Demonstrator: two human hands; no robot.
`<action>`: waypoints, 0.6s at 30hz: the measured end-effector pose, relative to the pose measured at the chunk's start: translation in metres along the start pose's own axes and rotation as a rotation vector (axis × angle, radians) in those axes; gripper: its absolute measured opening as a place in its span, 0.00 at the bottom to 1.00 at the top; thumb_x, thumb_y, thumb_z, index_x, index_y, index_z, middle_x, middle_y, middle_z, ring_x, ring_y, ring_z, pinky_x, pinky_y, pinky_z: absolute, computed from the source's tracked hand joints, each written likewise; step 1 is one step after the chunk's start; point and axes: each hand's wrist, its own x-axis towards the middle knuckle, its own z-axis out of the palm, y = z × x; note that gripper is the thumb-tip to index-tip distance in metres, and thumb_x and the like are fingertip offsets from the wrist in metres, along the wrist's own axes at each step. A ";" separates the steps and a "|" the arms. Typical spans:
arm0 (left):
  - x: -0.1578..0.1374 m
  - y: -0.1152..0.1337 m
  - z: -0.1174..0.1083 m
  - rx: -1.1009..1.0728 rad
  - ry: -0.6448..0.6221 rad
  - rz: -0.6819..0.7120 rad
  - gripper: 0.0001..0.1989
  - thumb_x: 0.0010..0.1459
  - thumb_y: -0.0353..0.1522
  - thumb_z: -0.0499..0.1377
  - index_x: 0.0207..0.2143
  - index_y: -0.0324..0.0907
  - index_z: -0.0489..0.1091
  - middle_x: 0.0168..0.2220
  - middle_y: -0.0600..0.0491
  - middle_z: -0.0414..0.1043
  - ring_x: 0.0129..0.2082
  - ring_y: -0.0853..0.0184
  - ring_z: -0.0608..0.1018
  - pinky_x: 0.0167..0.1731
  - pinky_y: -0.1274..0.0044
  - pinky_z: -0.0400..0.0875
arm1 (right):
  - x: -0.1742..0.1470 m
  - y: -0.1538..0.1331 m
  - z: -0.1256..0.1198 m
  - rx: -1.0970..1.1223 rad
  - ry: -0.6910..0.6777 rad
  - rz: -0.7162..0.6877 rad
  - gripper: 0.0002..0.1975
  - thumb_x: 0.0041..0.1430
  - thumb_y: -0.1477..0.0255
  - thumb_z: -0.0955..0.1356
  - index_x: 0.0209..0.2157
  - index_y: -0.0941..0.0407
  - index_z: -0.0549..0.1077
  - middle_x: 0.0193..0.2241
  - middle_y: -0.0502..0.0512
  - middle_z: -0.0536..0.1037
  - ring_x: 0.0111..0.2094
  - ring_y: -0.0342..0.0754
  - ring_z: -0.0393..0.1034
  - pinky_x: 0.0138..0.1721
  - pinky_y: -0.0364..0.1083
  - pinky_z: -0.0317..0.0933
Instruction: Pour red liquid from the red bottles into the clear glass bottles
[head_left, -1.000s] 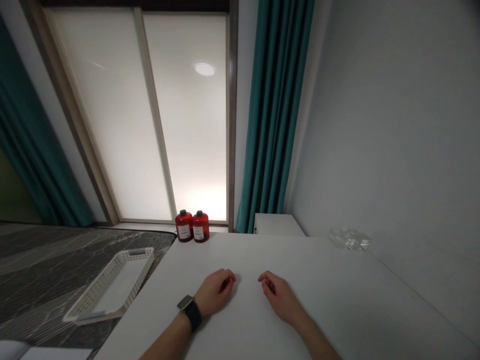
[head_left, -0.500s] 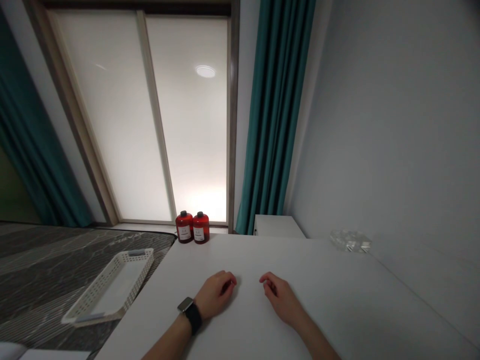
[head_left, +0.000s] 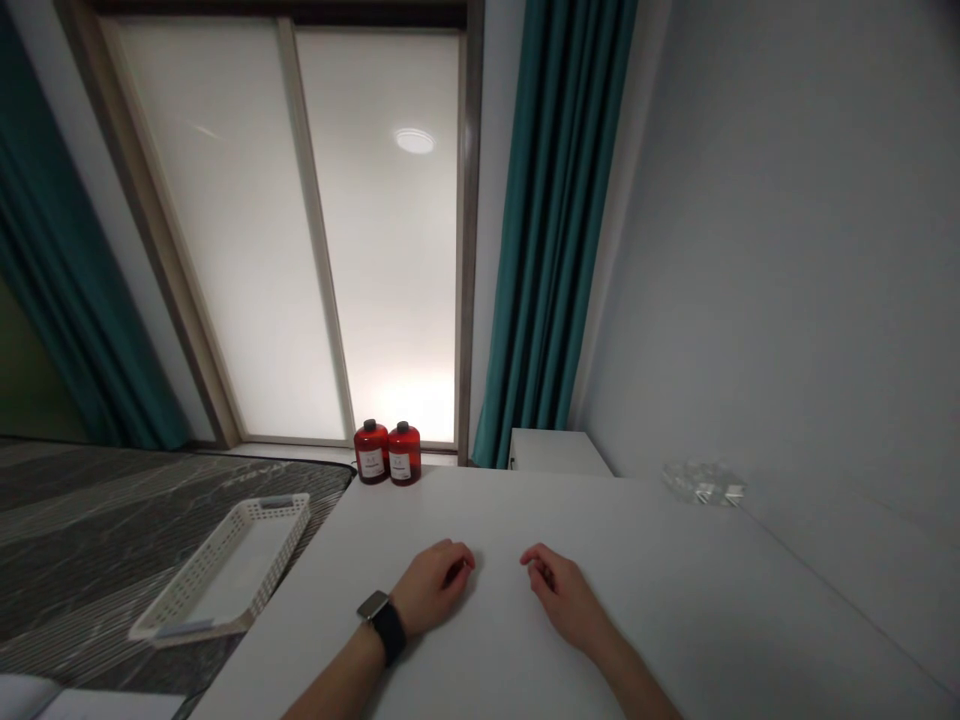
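A teal curtain (head_left: 555, 240) hangs beside frosted panels (head_left: 382, 260).

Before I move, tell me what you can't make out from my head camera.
All in the head view:
Palms of the left hand and right hand: mostly hidden by the hands themselves.
Red bottles: small label print, too tiny to read.
Clear item by the wall: see-through and too blurred to identify.
White papery thing, lower left: cut off by the left and bottom edges.

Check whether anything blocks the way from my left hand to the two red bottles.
Nothing visible does: between the left hand and the red bottles, which stand at the far edge of the white table, only tabletop shows.
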 end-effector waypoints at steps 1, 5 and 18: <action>0.000 0.000 0.000 0.000 0.001 -0.002 0.09 0.62 0.28 0.52 0.36 0.42 0.72 0.30 0.52 0.71 0.31 0.65 0.73 0.33 0.76 0.64 | 0.000 0.000 0.000 0.001 0.001 0.000 0.09 0.58 0.67 0.63 0.35 0.53 0.73 0.20 0.45 0.65 0.23 0.45 0.58 0.25 0.42 0.50; 0.000 0.001 0.000 0.003 0.002 -0.008 0.09 0.62 0.28 0.52 0.35 0.42 0.71 0.30 0.52 0.71 0.30 0.65 0.72 0.33 0.76 0.64 | 0.000 0.000 0.001 0.011 -0.006 0.005 0.09 0.58 0.66 0.63 0.34 0.53 0.73 0.20 0.45 0.64 0.22 0.45 0.57 0.25 0.42 0.50; -0.009 0.022 -0.008 -0.009 -0.063 0.011 0.09 0.58 0.25 0.55 0.37 0.43 0.73 0.31 0.54 0.74 0.30 0.67 0.74 0.33 0.79 0.66 | -0.004 0.003 0.007 -0.024 -0.012 0.008 0.10 0.59 0.65 0.62 0.37 0.52 0.72 0.21 0.46 0.66 0.24 0.48 0.61 0.27 0.44 0.53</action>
